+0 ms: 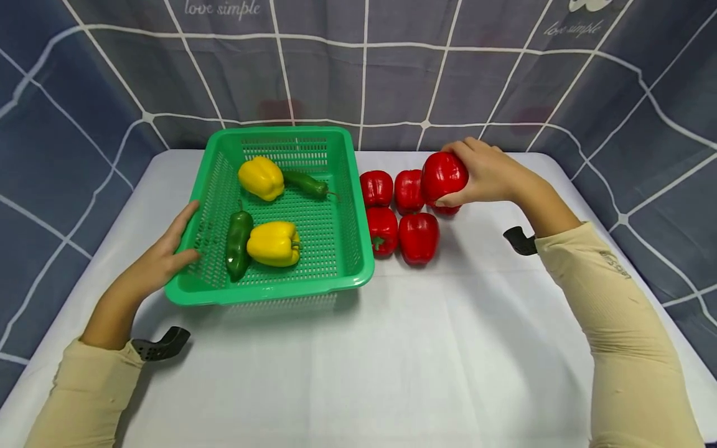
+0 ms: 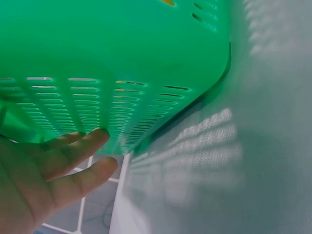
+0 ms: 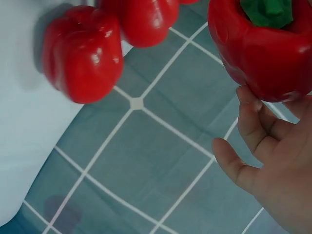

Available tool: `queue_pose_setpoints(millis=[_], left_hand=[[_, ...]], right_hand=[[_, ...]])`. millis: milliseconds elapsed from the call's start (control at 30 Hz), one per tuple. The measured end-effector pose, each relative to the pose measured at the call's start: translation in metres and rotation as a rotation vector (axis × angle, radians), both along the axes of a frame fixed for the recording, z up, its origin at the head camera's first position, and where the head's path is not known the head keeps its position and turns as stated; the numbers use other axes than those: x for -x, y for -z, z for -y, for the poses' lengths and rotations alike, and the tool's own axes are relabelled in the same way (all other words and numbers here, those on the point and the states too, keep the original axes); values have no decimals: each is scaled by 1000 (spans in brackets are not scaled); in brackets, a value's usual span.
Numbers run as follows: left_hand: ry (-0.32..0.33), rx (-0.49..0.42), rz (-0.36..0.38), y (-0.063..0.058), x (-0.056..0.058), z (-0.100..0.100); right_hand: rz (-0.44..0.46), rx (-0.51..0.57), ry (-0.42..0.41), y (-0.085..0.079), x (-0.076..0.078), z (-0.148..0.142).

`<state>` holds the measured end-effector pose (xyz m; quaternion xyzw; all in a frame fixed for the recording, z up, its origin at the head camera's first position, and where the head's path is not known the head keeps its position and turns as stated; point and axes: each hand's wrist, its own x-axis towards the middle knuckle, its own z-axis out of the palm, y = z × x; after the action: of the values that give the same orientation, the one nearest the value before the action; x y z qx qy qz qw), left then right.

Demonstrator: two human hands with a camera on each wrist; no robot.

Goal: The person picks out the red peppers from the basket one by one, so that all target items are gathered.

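In the head view my left hand (image 1: 162, 252) holds the left rim of a green plastic basket (image 1: 363, 274), thumb over the rim. Its fingers (image 2: 78, 183) lie along the slotted outer wall in the left wrist view. My right hand (image 1: 493, 171) grips a red bell pepper (image 1: 442, 176), raised over the other red peppers; its green stem end (image 3: 268, 12) shows in the right wrist view. Inside the basket lie a yellow bell pepper (image 1: 261, 178), another yellow pepper (image 1: 274, 244), a green chili pepper (image 1: 305, 184) and a second, thicker green pepper (image 1: 239, 244).
Several red bell peppers, among them a front one (image 1: 419, 239) and a back one (image 1: 376, 188), sit close together against the basket's right side. All stand on a white-covered table (image 1: 392, 361). A dark checked curtain (image 1: 319, 81) rises behind and at both sides.
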<state>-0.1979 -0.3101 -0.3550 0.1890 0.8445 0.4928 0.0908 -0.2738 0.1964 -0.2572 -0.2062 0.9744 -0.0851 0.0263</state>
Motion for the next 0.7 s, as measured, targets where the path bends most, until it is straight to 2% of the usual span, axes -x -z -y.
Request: queue_pose_setpoints(millis=[700], left_hand=[[2,39,-20,-1,1,0]], right_hand=[[41,35,66,16,-6,-26]])
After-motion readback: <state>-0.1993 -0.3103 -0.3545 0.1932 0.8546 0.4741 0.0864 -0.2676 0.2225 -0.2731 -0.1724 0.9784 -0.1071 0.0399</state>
